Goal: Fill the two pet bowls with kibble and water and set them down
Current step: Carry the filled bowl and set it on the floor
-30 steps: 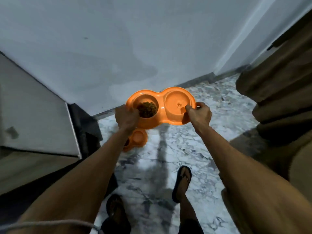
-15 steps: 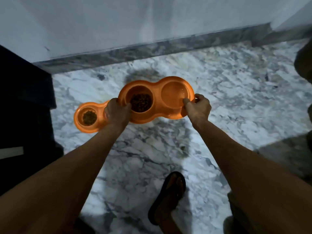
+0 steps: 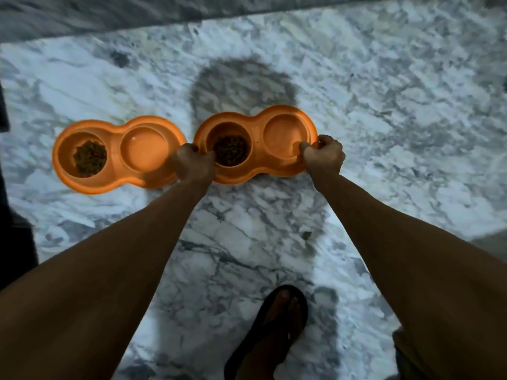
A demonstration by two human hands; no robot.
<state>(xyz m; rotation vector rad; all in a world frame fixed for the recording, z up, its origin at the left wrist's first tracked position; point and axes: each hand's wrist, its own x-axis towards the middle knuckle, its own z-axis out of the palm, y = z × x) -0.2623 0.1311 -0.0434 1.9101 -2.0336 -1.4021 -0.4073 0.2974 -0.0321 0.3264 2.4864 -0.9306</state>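
Observation:
Two orange double pet bowls show in the head view over a marble floor. The left bowl [image 3: 118, 179] lies on the floor, with brown kibble [image 3: 90, 158] in its left cup and a pale right cup. I hold the right bowl [image 3: 256, 127] low, right beside the first. My left hand [image 3: 193, 163] grips its left rim next to a cup of kibble [image 3: 231, 150]. My right hand [image 3: 323, 154] grips its right rim, thumb inside the second cup. I cannot tell whether this bowl touches the floor.
White and grey marble floor [image 3: 384, 105] stretches all around. A darker stone skirting [image 3: 137, 15] runs along the top. Something dark [image 3: 13, 242] stands at the left edge. My sandalled foot [image 3: 274, 325] is at the bottom middle.
The bowl in my hands has come down towards the floor, to the right of the other bowl. The view has tilted down and closer, so the wall is gone.

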